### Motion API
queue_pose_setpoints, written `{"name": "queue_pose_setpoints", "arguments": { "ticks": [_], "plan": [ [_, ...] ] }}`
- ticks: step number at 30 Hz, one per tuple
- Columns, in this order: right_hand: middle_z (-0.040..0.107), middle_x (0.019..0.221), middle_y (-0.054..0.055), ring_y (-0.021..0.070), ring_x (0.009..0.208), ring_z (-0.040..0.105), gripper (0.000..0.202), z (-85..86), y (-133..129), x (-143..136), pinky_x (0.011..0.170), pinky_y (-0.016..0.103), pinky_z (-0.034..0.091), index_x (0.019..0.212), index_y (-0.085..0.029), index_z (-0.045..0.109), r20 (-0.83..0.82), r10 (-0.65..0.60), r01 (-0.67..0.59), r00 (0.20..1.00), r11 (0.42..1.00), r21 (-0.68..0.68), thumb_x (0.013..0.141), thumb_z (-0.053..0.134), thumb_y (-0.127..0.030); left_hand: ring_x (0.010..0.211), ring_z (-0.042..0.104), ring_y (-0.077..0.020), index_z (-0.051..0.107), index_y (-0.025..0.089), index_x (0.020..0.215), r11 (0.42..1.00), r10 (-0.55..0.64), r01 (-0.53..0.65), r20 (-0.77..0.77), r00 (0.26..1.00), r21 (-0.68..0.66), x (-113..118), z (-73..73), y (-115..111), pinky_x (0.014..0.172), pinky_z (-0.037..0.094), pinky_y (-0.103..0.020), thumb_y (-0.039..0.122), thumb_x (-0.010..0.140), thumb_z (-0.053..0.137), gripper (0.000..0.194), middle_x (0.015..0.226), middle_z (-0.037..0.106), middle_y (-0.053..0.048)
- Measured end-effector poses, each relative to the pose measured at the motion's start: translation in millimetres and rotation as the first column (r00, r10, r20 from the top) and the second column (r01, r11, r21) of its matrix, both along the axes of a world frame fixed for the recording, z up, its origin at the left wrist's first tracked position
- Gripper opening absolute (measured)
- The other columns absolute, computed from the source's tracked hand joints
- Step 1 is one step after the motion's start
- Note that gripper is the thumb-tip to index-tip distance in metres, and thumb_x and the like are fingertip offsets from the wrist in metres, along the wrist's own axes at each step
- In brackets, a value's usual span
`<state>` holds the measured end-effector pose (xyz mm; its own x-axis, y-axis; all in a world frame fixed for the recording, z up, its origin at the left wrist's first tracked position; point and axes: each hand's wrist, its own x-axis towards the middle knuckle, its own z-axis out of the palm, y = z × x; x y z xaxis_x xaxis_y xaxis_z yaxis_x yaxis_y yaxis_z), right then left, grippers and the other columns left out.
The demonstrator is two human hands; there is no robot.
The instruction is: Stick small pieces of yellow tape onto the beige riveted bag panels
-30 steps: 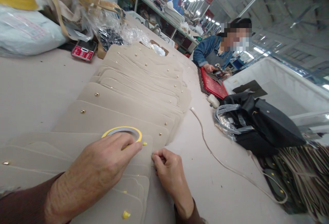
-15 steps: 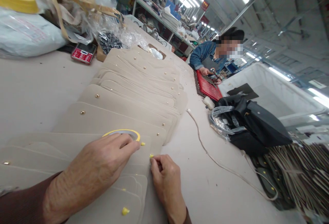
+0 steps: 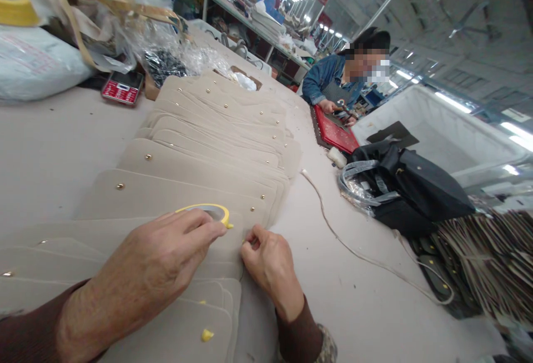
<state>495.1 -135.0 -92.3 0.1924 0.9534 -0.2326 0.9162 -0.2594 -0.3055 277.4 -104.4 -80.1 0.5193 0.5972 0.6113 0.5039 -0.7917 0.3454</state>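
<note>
My left hand (image 3: 162, 255) is closed on a roll of yellow tape (image 3: 225, 214), which rests over the beige panels; its far rim shows beyond my knuckles. A small torn end of yellow tape sticks out by my fingertips. To the right, my right hand (image 3: 270, 257) pinches a tiny yellow tape bit at the edge of a beige panel (image 3: 225, 268); the bit is mostly hidden by the fingers. Below, another panel carries a crumpled yellow tape piece (image 3: 207, 335). Beyond my hands fans a row of overlapping beige panels (image 3: 187, 185) with gold metal studs.
A white cord (image 3: 333, 230) lies on the table to the right, near a black bag (image 3: 416, 185) and stacked dark panels (image 3: 478, 268). A red-and-black device (image 3: 122, 88) and plastic bags (image 3: 37, 63) sit at the left. Across the table, a co-worker (image 3: 333, 80) works at a red board (image 3: 335, 130).
My right hand has moved slightly up to the panel's edge, and the yellow bit it pinches is now mostly covered. My left hand stays on the tape roll. The view has shifted slightly.
</note>
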Motion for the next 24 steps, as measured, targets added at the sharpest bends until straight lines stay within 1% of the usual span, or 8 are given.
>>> {"name": "queue_pose_setpoints", "arguments": {
  "ticks": [3, 8, 13, 17, 19, 21, 22, 24],
  "plan": [
    [0.083, 0.083, 0.006, 0.0233, 0.077, 0.074, 0.016, 7.5, 4.2, 2.3, 0.064, 0.032, 0.030, 0.085, -0.024, 0.079, 0.037, 0.047, -0.044, 0.998, 0.997, -0.069, 0.083, 0.066, -0.015, 0.091, 0.075, -0.0173, 0.065, 0.024, 0.118, 1.000, -0.024, 0.023, 0.028, 0.999, 0.011, -2.0, 6.0, 1.0, 0.076, 0.055, -0.028, 0.018, 0.113, 0.040, 0.025, 0.108, 0.076, -0.003],
    [0.085, 0.089, 0.008, 0.0219, 0.080, 0.074, 0.017, 7.9, -0.2, 6.1, 0.066, 0.031, 0.031, 0.087, -0.021, 0.078, 0.021, 0.058, -0.057, 0.998, 0.995, -0.078, 0.083, 0.064, -0.013, 0.090, 0.075, -0.0133, 0.064, 0.027, 0.124, 0.998, -0.054, 0.053, 0.084, 0.995, 0.019, -5.7, 15.5, 1.0, 0.075, 0.056, -0.021, 0.017, 0.113, 0.043, 0.025, 0.102, 0.076, 0.000],
    [0.084, 0.083, 0.008, 0.0210, 0.073, 0.070, 0.016, 7.7, 8.3, 1.0, 0.061, 0.030, 0.029, 0.080, -0.020, 0.078, 0.000, 0.063, -0.063, 0.998, 0.995, -0.075, 0.079, 0.065, -0.010, 0.091, 0.078, -0.0121, 0.065, 0.030, 0.125, 0.998, -0.061, 0.064, 0.089, 0.994, -0.030, -6.9, 20.7, -2.9, 0.076, 0.058, -0.018, 0.021, 0.114, 0.046, 0.024, 0.102, 0.078, 0.002],
    [0.081, 0.076, 0.010, 0.0225, 0.069, 0.069, 0.016, 6.9, 10.1, 4.9, 0.060, 0.031, 0.030, 0.072, -0.019, 0.075, -0.004, 0.102, -0.102, 0.995, 0.995, 0.001, 0.079, 0.066, -0.008, 0.087, 0.078, -0.0118, 0.068, 0.029, 0.124, 0.995, -0.052, 0.063, 0.133, 0.990, -0.076, -5.7, 24.4, -7.2, 0.075, 0.060, -0.016, 0.024, 0.113, 0.050, 0.022, 0.100, 0.080, 0.002],
    [0.079, 0.072, 0.007, 0.0210, 0.066, 0.069, 0.017, 8.3, 4.3, 8.0, 0.060, 0.030, 0.037, 0.073, -0.019, 0.074, -0.123, 0.101, -0.082, 0.987, 0.985, 0.152, 0.083, 0.066, -0.008, 0.089, 0.080, -0.0120, 0.068, 0.029, 0.130, 0.994, -0.042, 0.055, 0.141, 0.989, -0.090, -4.8, 24.2, -8.5, 0.078, 0.062, -0.016, 0.027, 0.113, 0.052, 0.024, 0.103, 0.082, 0.002],
    [0.078, 0.074, 0.004, 0.0185, 0.066, 0.071, 0.014, 12.5, -4.2, 7.9, 0.063, 0.027, 0.048, 0.083, -0.020, 0.076, -0.323, 0.185, -0.040, 0.928, 0.912, 0.409, 0.090, 0.066, -0.013, 0.100, 0.081, -0.0136, 0.063, 0.028, 0.141, 0.996, -0.035, 0.046, 0.130, 0.991, -0.076, -3.7, 22.0, -9.1, 0.088, 0.064, -0.017, 0.030, 0.113, 0.051, 0.030, 0.113, 0.083, 0.000],
    [0.078, 0.078, 0.003, 0.0174, 0.068, 0.071, 0.012, 15.4, -8.4, 6.2, 0.066, 0.027, 0.052, 0.091, -0.020, 0.076, -0.387, 0.279, -0.027, 0.879, 0.839, 0.543, 0.094, 0.066, -0.016, 0.106, 0.081, -0.0143, 0.060, 0.027, 0.145, 0.997, -0.031, 0.038, 0.120, 0.992, -0.060, -3.0, 20.3, -9.1, 0.094, 0.064, -0.018, 0.031, 0.114, 0.050, 0.033, 0.118, 0.083, -0.002],
    [0.079, 0.089, 0.003, 0.0172, 0.077, 0.074, 0.013, 21.4, -14.9, -0.1, 0.074, 0.027, 0.058, 0.107, -0.020, 0.075, -0.367, 0.482, -0.061, 0.796, 0.666, 0.743, 0.097, 0.066, -0.017, 0.111, 0.081, -0.0142, 0.057, 0.024, 0.146, 1.000, -0.022, 0.024, 0.100, 0.995, -0.018, -1.7, 16.7, -9.1, 0.101, 0.062, -0.019, 0.032, 0.115, 0.046, 0.034, 0.124, 0.083, -0.004]
  ]
}}
